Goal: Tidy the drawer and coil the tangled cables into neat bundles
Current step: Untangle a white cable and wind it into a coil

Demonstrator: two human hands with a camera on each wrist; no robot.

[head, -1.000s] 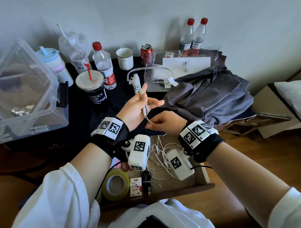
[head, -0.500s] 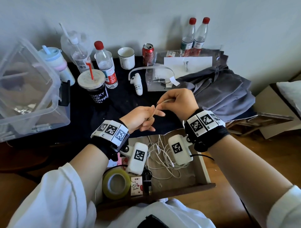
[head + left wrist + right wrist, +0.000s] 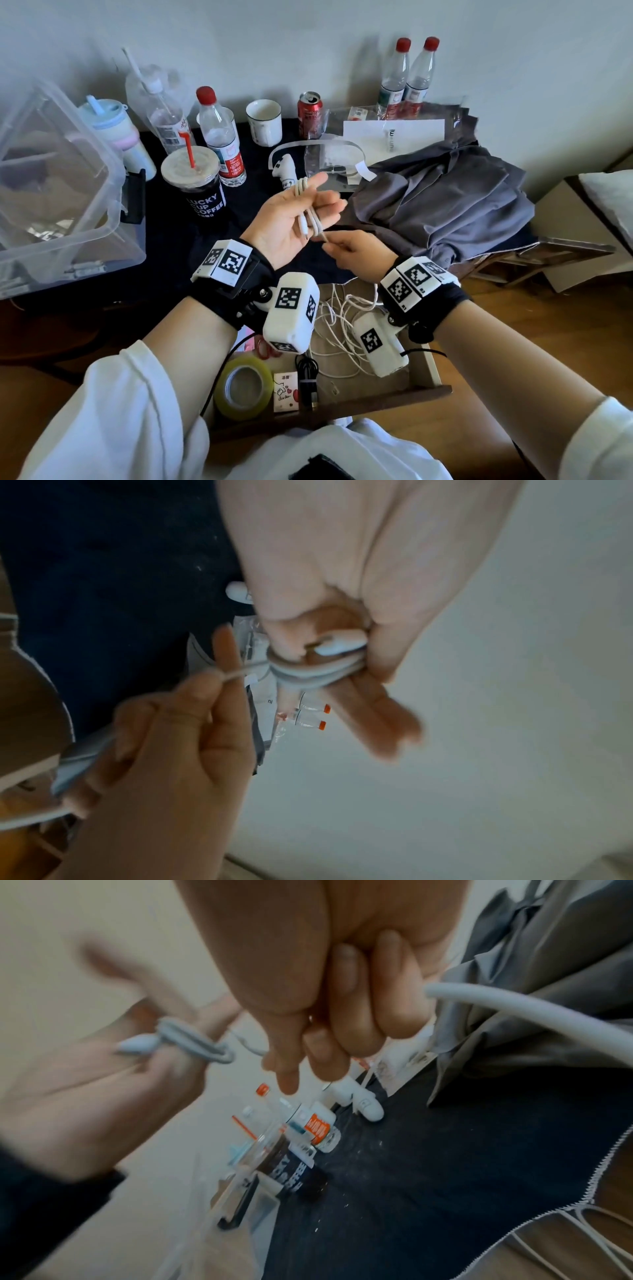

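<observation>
**Winding the white cable round the left fingers**

Since half a second ago the left hand (image 3: 291, 219) has turned palm-up and risen, and the right hand (image 3: 356, 250) has dropped from above it to just below and right of it.

Nearest, the drawer (image 3: 431, 371) stands open under both wrists. A tape roll (image 3: 239, 390), a small card (image 3: 286, 392) and a bundled black cable (image 3: 306, 375) lie at its front; loose white cable (image 3: 339, 318) is still tangled behind them.

Above the drawer, the left fingers (image 3: 325, 202) are nearly straight and close together, with several turns of cable (image 3: 310, 212) looped around them and its plug (image 3: 339, 646) lying under the thumb. The right fingers (image 3: 205, 693) pinch the free strand, which runs taut from the coil down and to the right, then trails toward the drawer.

The coil's long axis runs along the left fingers, so I judge the next turn must carry the strand across that axis, up over the fingertips. The right hand is the working one.

Beyond on the desk (image 3: 164, 240) stand a coffee cup (image 3: 202, 192) and bottles (image 3: 221, 137); grey cloth (image 3: 445, 202) lies to the right.
</observation>
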